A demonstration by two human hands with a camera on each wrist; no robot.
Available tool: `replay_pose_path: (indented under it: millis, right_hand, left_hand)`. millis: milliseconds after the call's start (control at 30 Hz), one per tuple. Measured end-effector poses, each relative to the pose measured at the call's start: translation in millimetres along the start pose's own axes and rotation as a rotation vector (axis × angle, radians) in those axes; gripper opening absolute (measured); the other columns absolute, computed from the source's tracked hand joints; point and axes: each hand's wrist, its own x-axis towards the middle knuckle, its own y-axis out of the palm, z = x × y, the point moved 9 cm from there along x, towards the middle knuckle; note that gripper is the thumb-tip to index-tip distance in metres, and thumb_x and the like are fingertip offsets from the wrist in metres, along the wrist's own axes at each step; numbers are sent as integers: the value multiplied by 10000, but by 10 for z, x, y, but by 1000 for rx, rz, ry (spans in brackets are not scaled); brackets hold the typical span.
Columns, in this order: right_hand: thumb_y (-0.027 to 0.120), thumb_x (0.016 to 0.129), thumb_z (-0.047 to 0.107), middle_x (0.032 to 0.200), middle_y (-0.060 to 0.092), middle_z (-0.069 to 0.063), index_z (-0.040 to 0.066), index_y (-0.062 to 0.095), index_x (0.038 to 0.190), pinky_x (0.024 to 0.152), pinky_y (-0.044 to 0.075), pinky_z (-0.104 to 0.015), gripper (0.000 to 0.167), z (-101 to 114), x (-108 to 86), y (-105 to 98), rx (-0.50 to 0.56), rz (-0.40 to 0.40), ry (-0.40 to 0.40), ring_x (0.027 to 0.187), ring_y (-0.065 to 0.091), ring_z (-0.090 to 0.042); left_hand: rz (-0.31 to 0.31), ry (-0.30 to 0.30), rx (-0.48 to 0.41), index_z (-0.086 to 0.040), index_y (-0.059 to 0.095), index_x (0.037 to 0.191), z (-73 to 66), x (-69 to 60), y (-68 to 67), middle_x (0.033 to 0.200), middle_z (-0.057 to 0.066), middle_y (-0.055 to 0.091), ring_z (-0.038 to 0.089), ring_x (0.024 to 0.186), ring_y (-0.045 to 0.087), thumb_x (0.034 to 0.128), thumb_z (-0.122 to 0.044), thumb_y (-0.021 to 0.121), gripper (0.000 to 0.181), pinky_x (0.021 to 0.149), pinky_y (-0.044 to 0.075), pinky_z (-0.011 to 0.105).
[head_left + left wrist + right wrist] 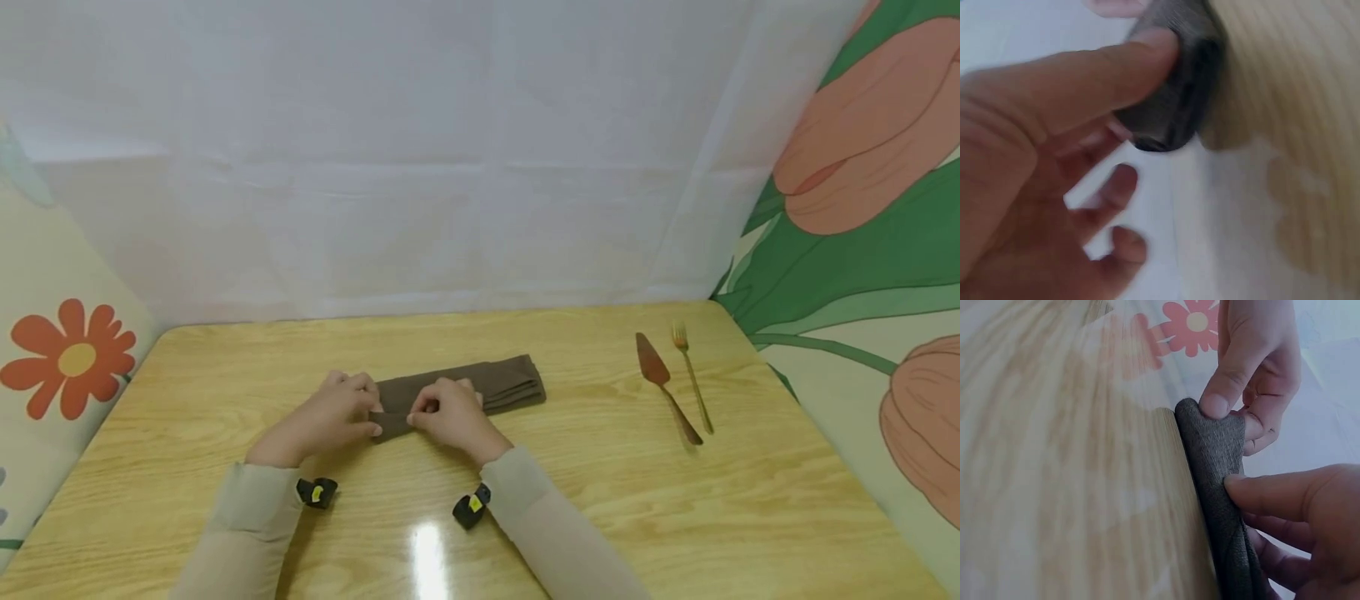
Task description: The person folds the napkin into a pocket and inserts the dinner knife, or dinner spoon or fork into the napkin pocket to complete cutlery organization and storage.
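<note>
A dark brown cloth [510,382], folded into a long narrow strip, lies across the table's middle, its layered edges showing at the right end. At its left end my left hand [330,417] pinches the cloth between thumb and fingers; the left wrist view shows the thumb on the cloth's end [1160,112]. Just to the right, my right hand [457,417] pinches the near edge, thumb against the fabric. In the right wrist view both hands grip the cloth [1210,450] close together, not touching each other.
On the right side of the wooden table [570,500] lie a cake server [654,367] and, beside it, a fork [693,379], both slanted. A white sheet [450,167] hangs behind the table, with flower-patterned cloth on both sides.
</note>
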Motion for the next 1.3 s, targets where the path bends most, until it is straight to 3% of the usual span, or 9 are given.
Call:
replay_pose_path:
  millis: [67, 200, 333, 533, 667, 833, 1033, 1233, 1300]
  right_hand:
    - [761, 932, 225, 804, 568, 93, 200, 764, 833, 837, 283, -400, 103, 8, 1, 2, 6, 6, -8, 866, 439, -140]
    - [747, 942, 222, 792, 571, 92, 203, 751, 833, 836, 278, -397, 110, 13, 4, 11, 16, 18, -17, 846, 449, -130]
    - [725, 959, 237, 786, 563, 93, 218, 749, 854, 828, 265, -384, 109, 25, 13, 22, 14, 32, -22, 824, 444, -121]
    - [714, 967, 250, 795, 559, 86, 216, 762, 872, 819, 253, -382, 111, 40, 23, 16, 12, 36, -10, 809, 438, -131]
    - [705, 968, 251, 787, 556, 87, 226, 753, 850, 823, 259, -386, 130, 20, 31, 17, -11, 30, 11, 803, 435, -139]
    - [683, 966, 230, 764, 553, 93, 244, 709, 789, 822, 268, -384, 179, 4, 29, 30, -48, 32, 14, 800, 439, -137]
    - [681, 948, 181, 772, 543, 85, 214, 652, 763, 826, 277, -378, 190, 34, 12, 5, -86, 39, -12, 810, 435, -139]
    - [710, 935, 172, 783, 548, 98, 213, 653, 790, 827, 261, -369, 162, 4, 6, 23, -83, 46, -19, 804, 430, -122]
    - [719, 934, 180, 791, 548, 96, 213, 667, 824, 824, 261, -366, 126, -3, 4, 37, -78, 47, -24, 807, 430, -122]
  left_hand:
    - [17, 28, -1, -86, 744, 970, -27, 6, 12, 1089, 21, 616, 243, 962, 495, 911, -114, 756, 67, 823, 437, 408]
    - [52, 38, -104, -119, 679, 997, -22, 10, 39, 1012, -10, 644, 165, 886, 555, 995, -73, 635, 64, 783, 482, 390]
    - [48, -42, -172, -144, 689, 1044, 46, 12, 43, 994, -16, 676, 142, 876, 602, 1027, -22, 553, 183, 751, 518, 383]
    - [29, -194, -125, -64, 723, 1154, 117, -7, 4, 1142, 139, 712, 279, 990, 664, 1017, -68, 590, 191, 830, 547, 509]
    - [3, -214, -162, -49, 736, 1125, 97, -4, -18, 1108, 135, 714, 304, 997, 661, 1010, -87, 613, 172, 845, 539, 527]
    - [-42, -246, -248, -54, 749, 1056, 91, 23, 0, 1019, 74, 705, 216, 895, 619, 1003, -106, 637, 135, 798, 522, 455]
    - [-95, -311, -207, -51, 743, 974, 80, 79, 33, 959, 78, 694, 197, 788, 564, 989, -82, 649, 100, 726, 490, 412]
    - [-126, -330, -111, -18, 687, 948, 14, 94, 55, 985, 146, 646, 280, 861, 597, 943, -23, 665, 24, 770, 517, 470]
    - [-145, -310, -80, -38, 694, 946, -1, 76, 36, 1005, 158, 616, 317, 883, 580, 922, -17, 684, 33, 795, 501, 498]
